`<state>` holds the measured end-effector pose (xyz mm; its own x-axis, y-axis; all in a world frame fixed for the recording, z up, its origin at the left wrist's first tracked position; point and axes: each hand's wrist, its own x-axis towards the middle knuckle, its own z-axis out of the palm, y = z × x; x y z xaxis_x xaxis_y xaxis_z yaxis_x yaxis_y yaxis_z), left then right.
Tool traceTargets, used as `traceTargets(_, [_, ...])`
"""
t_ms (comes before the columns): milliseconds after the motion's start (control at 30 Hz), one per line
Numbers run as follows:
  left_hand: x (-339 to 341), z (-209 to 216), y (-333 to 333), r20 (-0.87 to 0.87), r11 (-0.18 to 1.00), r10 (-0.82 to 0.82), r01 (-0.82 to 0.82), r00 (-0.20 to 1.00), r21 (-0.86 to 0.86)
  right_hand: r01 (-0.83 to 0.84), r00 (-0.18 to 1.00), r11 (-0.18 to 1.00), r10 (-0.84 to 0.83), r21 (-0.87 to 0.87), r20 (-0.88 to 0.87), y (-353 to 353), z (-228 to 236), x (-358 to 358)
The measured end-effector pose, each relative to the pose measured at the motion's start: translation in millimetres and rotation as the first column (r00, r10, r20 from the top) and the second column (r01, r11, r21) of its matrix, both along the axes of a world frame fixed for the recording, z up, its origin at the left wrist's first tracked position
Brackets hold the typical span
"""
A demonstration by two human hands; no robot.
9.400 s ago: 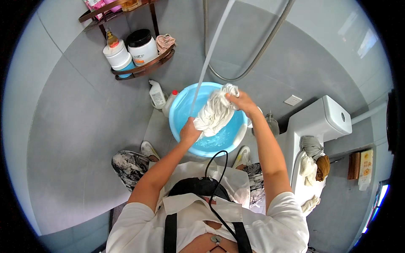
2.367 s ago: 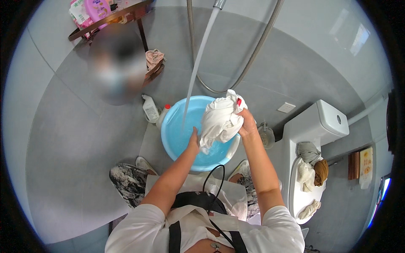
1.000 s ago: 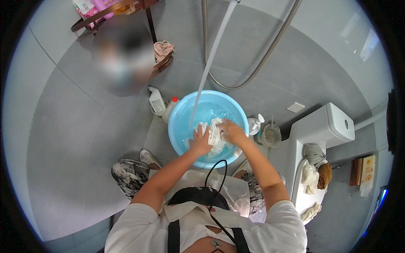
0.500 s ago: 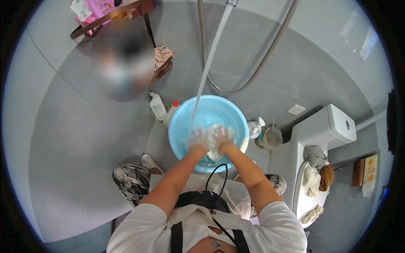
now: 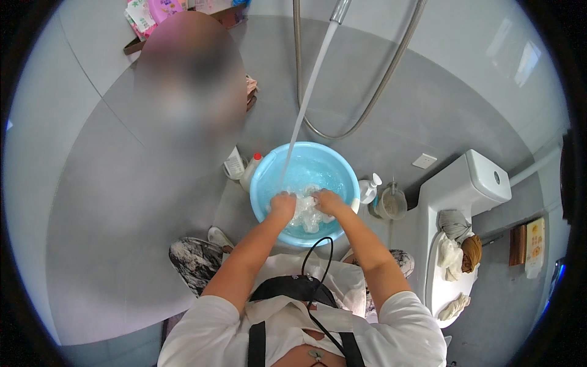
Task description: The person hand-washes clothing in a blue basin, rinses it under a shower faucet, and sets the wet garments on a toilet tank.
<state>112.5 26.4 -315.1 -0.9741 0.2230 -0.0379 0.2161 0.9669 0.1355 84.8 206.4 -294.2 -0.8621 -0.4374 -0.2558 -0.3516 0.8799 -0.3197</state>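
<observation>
**White cloth under water in basin, both hands engaged**

Head view, centre of the frame: we find the cloth (image 5: 309,215) lying in the water of a blue basin (image 5: 304,145), crumpled and partly veiled by bubbles and churned water. The left hand (image 5: 283,203) is curled closed at the cloth's left edge, and the right hand (image 5: 328,202) is likewise closed at its upper right. Both are knuckles up and apart, the cloth between and below them. Splash hides the fingertips, so we cannot tell how tight either hold is.

From the nozzle (image 5: 340,11) at the top of the frame, a stream (image 5: 310,92) runs down into the basin, entering just above the left hand. We note a jug (image 5: 249,173) at the basin's upper left and a pump bottle (image 5: 369,191) just beside its right rim. At the right of the frame, other cloths (image 5: 450,257) lie on the toilet (image 5: 489,177).

In our judgement the step in hand is rinsing by agitation. We consider that the next move calls for both hands to gather the sodden cloth firmly, keeping it over the basin so that any drips fall inside.
</observation>
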Motion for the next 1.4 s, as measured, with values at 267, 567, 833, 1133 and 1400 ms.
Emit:
traceTargets(267, [-0.8,104.1,-10.6,0.020,0.986,-0.148,0.146,0.989,0.076,0.008,0.996,0.924,0.025,-0.382,0.083,21.0,134.2,-14.0])
traceTargets(567, [-12.8,204.7,-15.2,-0.194,0.977,-0.065,0.102,0.979,0.186,0.030,0.911,0.996,-0.063,-0.087,-0.408,31.4,205.9,-13.5])
traceTargets(833, [-16.1,255.1,-11.7,-0.464,0.905,0.000,0.197,0.886,0.376,-0.227,0.324,0.953,-0.119,-0.199,-0.938,-10.2,363.6,1.5])
traceTargets(1133, [-33.8,269.1,-12.5,-0.499,0.855,0.103,0.180,0.860,0.487,-0.172,0.156,0.979,-0.086,-0.113,-0.984,-44.5,416.2,-25.1])
traceTargets(1400, [-49.9,351.9,-16.7,-0.797,0.783,0.142,0.426,0.588,0.454,-0.063,0.196,0.978,-0.182,-0.197,-0.964,-47.6,421.1,-31.9])
